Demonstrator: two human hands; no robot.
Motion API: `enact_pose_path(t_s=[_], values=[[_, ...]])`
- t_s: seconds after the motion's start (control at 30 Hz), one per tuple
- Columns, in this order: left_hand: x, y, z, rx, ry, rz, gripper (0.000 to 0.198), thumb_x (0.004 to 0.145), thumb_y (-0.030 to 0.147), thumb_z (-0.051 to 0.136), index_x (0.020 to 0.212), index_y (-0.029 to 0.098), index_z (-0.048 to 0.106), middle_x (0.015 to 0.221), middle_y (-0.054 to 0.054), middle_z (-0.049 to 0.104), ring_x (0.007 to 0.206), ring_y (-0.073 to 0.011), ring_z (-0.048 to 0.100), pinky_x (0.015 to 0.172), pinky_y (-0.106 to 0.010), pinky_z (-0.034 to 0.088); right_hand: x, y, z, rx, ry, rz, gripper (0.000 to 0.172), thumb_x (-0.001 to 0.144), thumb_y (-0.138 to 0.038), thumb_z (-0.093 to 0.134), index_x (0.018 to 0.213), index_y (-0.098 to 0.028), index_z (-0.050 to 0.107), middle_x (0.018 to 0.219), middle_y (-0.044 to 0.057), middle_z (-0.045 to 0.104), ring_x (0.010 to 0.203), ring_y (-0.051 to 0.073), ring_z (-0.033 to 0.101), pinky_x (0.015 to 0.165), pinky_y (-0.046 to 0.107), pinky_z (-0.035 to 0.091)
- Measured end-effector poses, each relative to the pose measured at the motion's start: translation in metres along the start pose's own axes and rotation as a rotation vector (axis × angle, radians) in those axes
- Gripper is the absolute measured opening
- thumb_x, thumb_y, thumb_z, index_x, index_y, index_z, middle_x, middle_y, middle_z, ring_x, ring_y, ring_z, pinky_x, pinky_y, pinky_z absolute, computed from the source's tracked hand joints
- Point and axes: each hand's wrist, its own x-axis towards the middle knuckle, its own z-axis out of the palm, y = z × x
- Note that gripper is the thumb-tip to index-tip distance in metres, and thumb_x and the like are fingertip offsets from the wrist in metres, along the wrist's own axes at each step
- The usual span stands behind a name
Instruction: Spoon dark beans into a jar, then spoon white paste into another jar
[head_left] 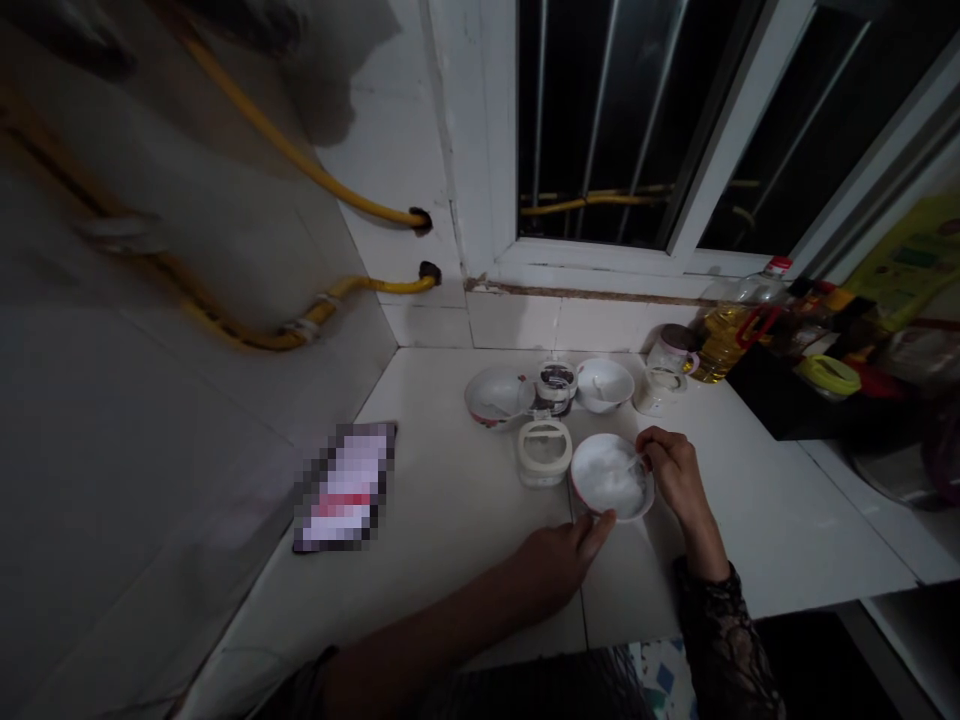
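A white bowl (611, 485) holding a white substance, its kind unclear, stands on the tiled counter. My left hand (566, 560) grips the bowl's near rim between thumb and fingers. Pinched in my right hand (673, 468) is a pale spoon (632, 463), its lower end down in the white contents. Just left of the bowl sits a clear storage jar (544, 455) with a pale lid. Behind them are a second white bowl (604, 385), a small jar with dark contents (556, 385) and a wider bowl (498, 395) with something white inside.
Two lidded jars (666, 370) and an oil bottle (720, 340) stand at the back right, beside a dark rack (787, 395) of bottles. A blurred-out flat object (347, 488) lies by the left wall. Yellow pipes (300, 160) run along that wall.
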Motion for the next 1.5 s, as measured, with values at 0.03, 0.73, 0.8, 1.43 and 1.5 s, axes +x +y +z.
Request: enact_pose_path(t_s=[0.03, 0.73, 0.8, 1.43, 1.5], values=[[0.000, 0.000, 0.000, 0.005, 0.000, -0.002, 0.067, 0.089, 0.008, 0.039, 0.150, 0.014, 0.013, 0.128, -0.020, 0.056, 0.096, -0.0258, 0.067, 0.073, -0.036, 0.057, -0.001, 0.000, 0.000, -0.044, -0.006, -0.050, 0.019, 0.072, -0.024, 0.042, 0.063, -0.022, 0.059, 0.057, 0.001, 0.057, 0.066, 0.020, 0.051, 0.068, 0.031, 0.038], [0.001, 0.004, -0.006, 0.027, -0.020, -0.028, 0.063, 0.088, 0.005, 0.036, 0.148, 0.011, 0.022, 0.129, -0.021, 0.057, 0.094, -0.0248, 0.068, 0.073, -0.037, 0.059, -0.004, -0.013, 0.010, -0.069, -0.172, -0.315, 0.021, 0.081, -0.017, 0.040, 0.068, -0.022, 0.055, 0.062, -0.001, 0.060, 0.065, 0.018, 0.053, 0.086, 0.038, 0.033], [0.001, 0.004, -0.006, 0.030, -0.027, -0.020, 0.063, 0.087, 0.005, 0.036, 0.148, 0.011, 0.021, 0.129, -0.021, 0.057, 0.095, -0.0253, 0.068, 0.074, -0.037, 0.059, -0.005, -0.015, 0.012, -0.024, -0.193, -0.250, 0.020, 0.079, -0.019, 0.040, 0.066, -0.023, 0.055, 0.057, -0.001, 0.057, 0.066, 0.019, 0.052, 0.084, 0.037, 0.035], [0.000, 0.002, -0.001, 0.052, 0.013, -0.003, 0.063, 0.089, 0.005, 0.036, 0.149, 0.011, 0.019, 0.129, -0.021, 0.057, 0.094, -0.0247, 0.068, 0.072, -0.035, 0.058, 0.005, -0.003, 0.007, 0.398, 0.056, 0.249, 0.016, 0.059, -0.030, 0.046, 0.057, -0.020, 0.058, 0.043, -0.002, 0.048, 0.048, 0.015, 0.044, 0.050, 0.027, 0.033], [-0.001, 0.001, 0.000, 0.042, 0.010, -0.009, 0.064, 0.089, 0.005, 0.037, 0.149, 0.012, 0.019, 0.129, -0.020, 0.057, 0.094, -0.0244, 0.068, 0.073, -0.035, 0.058, 0.007, -0.003, 0.006, 0.440, 0.066, 0.267, 0.015, 0.058, -0.030, 0.047, 0.057, -0.020, 0.058, 0.043, -0.002, 0.047, 0.047, 0.015, 0.044, 0.050, 0.027, 0.034]])
